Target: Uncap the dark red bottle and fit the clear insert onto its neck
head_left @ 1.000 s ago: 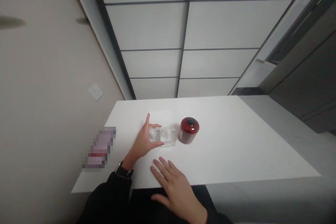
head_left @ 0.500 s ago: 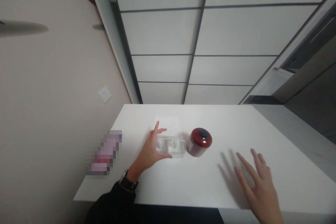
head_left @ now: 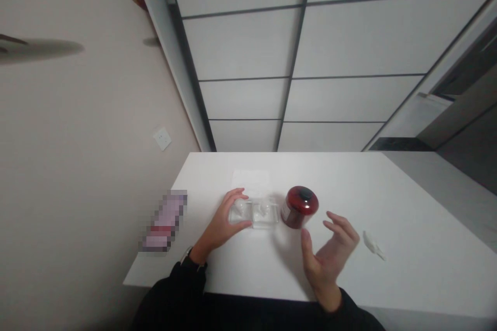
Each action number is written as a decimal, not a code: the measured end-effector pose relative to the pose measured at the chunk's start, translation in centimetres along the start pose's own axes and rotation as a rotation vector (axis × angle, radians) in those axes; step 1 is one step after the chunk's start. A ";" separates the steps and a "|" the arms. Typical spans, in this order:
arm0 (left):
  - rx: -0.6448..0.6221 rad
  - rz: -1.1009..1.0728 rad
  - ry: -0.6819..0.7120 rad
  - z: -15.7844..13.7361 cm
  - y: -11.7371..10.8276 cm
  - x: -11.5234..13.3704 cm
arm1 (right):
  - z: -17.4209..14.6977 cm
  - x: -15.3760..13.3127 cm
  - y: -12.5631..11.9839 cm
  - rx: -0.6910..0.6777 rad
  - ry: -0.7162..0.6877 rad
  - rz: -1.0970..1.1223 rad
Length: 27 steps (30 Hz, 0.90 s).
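My left hand is closed around the left part of a clear plastic box with two compartments. The thumb lies along its near edge and the fingers along its far edge. Something pale or clear sits in the compartments, too faint to name. My right hand is held above the table with fingers and thumb apart, holding nothing. Just beyond it stands a dark red jar with a black knob on top, right of the box. A small crumpled white piece, perhaps tissue, lies right of my right hand.
The white table has a pixelated pink and purple item at its left edge. A pale flat sheet lies behind the box. White panelled doors rise beyond the table, with a wall at left bearing a socket.
My right hand has moved left, towards the jar, and the white piece now shows on the table. The fingers of my left hand have closed in on the box.
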<state>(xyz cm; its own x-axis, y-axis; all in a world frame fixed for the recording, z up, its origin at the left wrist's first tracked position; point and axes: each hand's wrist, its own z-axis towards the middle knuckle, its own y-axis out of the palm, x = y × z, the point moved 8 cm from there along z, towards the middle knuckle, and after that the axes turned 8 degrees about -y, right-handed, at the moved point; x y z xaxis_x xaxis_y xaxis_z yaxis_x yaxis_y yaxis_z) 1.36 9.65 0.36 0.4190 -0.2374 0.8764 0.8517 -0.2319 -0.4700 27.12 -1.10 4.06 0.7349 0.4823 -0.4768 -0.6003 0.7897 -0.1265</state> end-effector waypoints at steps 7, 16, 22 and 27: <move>-0.023 -0.067 -0.060 0.1 0.2 -1.0 | -1.6 4.6 2.7 -0.300 0.309 0.095; -0.005 -0.091 -0.090 -0.1 0.2 -2.3 | -3.4 6.6 3.8 -0.359 0.257 0.005; 0.018 -0.063 -0.080 0.2 0.0 -1.6 | -1.3 2.3 0.9 -0.112 -0.042 -0.102; 0.063 -0.011 0.000 0.6 -0.6 0.6 | -1.1 -2.8 1.8 -0.303 -0.422 0.102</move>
<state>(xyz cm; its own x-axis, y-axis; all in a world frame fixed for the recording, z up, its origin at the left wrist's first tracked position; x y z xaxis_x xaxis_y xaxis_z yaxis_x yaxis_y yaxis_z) 1.27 10.23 1.28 0.4095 -0.2349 0.8815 0.8743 -0.1749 -0.4528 23.66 -1.46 4.16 0.6939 0.7107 -0.1163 -0.6936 0.6160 -0.3735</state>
